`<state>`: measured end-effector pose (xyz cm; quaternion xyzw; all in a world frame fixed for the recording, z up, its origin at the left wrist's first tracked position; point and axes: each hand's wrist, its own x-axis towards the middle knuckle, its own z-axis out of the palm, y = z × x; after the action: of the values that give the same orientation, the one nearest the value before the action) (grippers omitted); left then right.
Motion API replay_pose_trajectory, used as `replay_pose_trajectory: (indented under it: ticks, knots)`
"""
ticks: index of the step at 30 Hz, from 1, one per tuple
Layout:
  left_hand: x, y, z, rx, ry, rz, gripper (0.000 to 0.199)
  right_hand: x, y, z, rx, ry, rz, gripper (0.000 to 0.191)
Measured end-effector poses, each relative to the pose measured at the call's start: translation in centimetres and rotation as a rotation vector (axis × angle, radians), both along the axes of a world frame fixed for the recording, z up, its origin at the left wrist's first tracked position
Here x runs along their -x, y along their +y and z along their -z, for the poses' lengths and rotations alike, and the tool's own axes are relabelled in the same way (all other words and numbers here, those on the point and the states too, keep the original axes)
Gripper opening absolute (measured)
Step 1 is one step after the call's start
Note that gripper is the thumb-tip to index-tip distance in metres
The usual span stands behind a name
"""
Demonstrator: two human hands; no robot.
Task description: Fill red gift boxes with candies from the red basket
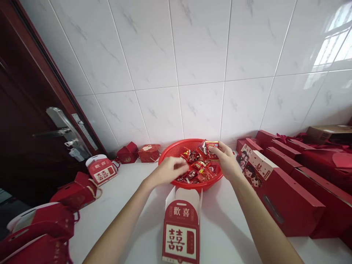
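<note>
At the near edge of the view, an open box [180,227] is being supported upright on the white tabletop [111,190], its top flaps raised and its red-and-cream front being turned toward the camera. To its left, a line of small red boxes [77,192] is being carried by the tabletop, and to its right, large red boxes [291,205] are being kept side by side, one with cartoon figures printed on it. Just beyond the open box, wrapped sweets [202,172] are being held in a red basket [164,157]. Above its left part, the left hand [167,170] is being held with fingers half curled; whether anything is being gripped cannot be told. Over its far right part, a red packet [212,150] with gold edges is being pinched between the thumb and fingers of the right hand [227,159], which is being kept nearly closed. Beyond, two little boxes [128,153] are being lined up near the tiled wall [203,110], left of the basket.
</note>
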<state>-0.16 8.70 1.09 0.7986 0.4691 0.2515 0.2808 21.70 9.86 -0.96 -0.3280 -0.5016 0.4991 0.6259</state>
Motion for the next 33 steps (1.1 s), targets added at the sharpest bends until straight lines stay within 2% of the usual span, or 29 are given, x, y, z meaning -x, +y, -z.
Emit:
replay_pose_trajectory:
  ticks: [2,4,7,10,14,17,19,23,27,29,33]
  knots:
    - [1.7,-2.7,-0.2,0.026,0.276,-0.016,0.032,-0.1,-0.9,-0.8,-0.033,-0.092,-0.037,0.025]
    - [3.0,-5.0,-0.4,0.054,0.388,0.0,0.027,-0.1,-1.9,-1.6,-0.064,-0.179,-0.075,0.023]
    - [3.8,-7.3,-0.6,0.078,0.441,0.021,0.032,0.0,-3.4,-2.6,-0.096,-0.235,-0.113,0.021]
    - [3.3,-8.3,-1.1,0.059,0.4,0.066,0.038,0.1,-5.0,-3.5,-0.129,-0.26,-0.156,0.02]
    - [1.7,-8.2,-1.4,-0.053,0.276,0.116,0.027,0.4,-6.8,-4.3,-0.178,-0.397,-0.321,0.016]
    - [0.5,-7.5,-0.8,-0.113,0.21,0.076,0.023,0.6,-7.6,-4.4,-0.218,-0.504,-0.498,0.013]
    - [0.1,-6.9,-0.1,-0.124,0.176,0.074,0.021,0.8,-7.7,-4.2,-0.235,-0.589,-0.561,0.012]
    - [0.3,-6.4,0.9,-0.054,0.22,0.152,0.019,0.9,-7.7,-3.6,-0.265,-0.906,-0.53,0.014]
    - [1.6,-6.2,0.9,0.098,0.272,0.338,0.018,1.1,-7.9,-2.8,-0.271,-1.179,-0.542,0.013]
    - [2.2,-6.1,0.8,0.15,0.289,0.384,0.026,1.3,-8.0,-2.6,-0.274,-1.225,-0.537,0.01]
    - [2.7,-5.9,0.6,0.188,0.258,0.396,0.036,1.5,-8.0,-2.6,-0.277,-1.25,-0.511,0.007]
